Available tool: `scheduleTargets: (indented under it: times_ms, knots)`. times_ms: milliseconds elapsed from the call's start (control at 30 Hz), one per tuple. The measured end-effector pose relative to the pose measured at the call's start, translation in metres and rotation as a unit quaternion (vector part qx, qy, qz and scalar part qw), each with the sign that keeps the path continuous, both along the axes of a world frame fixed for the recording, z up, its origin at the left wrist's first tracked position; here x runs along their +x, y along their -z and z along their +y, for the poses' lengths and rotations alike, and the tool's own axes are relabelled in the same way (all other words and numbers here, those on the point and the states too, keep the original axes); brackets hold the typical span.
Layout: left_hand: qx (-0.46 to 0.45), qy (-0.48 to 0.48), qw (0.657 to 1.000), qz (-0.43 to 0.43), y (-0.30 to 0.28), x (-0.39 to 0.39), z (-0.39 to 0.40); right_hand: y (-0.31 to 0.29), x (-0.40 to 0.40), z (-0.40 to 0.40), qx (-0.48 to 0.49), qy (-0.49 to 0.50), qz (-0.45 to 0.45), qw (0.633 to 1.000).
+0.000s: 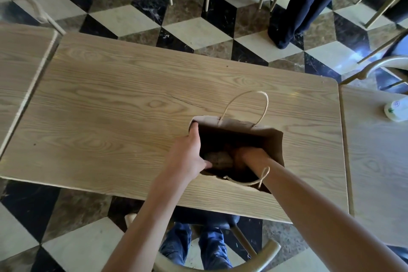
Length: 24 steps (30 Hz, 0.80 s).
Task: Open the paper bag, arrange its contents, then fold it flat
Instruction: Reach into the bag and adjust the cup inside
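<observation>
Two hands are at work on the paper bag (273, 139), which stands upright and open toward the near edge of the surface (110, 99), closer to its right end than its left. The left hand (187, 154) grips the bag's left wall, fingers over the rim and thumb curled inside, spreading the mouth. The right hand (240, 155) is sunk into the dark interior past the wrist; whether it has closed on anything or is only feeling about cannot be told. A pale, rough-looking item (218, 158) shows low inside beside that hand, but what it is cannot be made out. The near handle (254, 178) loops against the right forearm, and that looks like the likeliest trouble: lifting the arm out could snag the cord and drag the whole bag up or tip it. The bag also sits near the front edge, so a tug toward the body might pull it off the surface and spill the contents. A hard pull by the left hand could tear the paper at the rim. A plastic bottle (396, 109) lies on the neighbouring table to the right, well apart.
</observation>
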<state>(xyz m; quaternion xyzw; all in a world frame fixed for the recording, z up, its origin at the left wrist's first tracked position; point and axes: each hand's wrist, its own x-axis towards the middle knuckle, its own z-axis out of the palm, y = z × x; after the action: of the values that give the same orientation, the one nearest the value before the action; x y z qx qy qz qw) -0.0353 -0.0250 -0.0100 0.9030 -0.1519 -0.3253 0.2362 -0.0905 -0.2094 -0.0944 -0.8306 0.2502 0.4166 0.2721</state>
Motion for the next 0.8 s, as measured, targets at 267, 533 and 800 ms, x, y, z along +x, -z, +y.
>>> scheduleTargets:
  times_ms: [267,533,800]
  knots:
    - [0.027,0.012,0.999,0.036,0.002,0.003,-0.001,0.023,0.011,0.001,0.085,0.209,-0.041,0.973]
    - [0.009,0.009,0.999,0.03,0.003,0.003,0.0,0.007,0.03,-0.005,0.003,-0.159,0.011,0.987]
    - [-0.002,-0.002,1.0,-0.002,0.004,0.004,0.001,-0.024,0.051,-0.006,0.139,0.152,0.114,0.972]
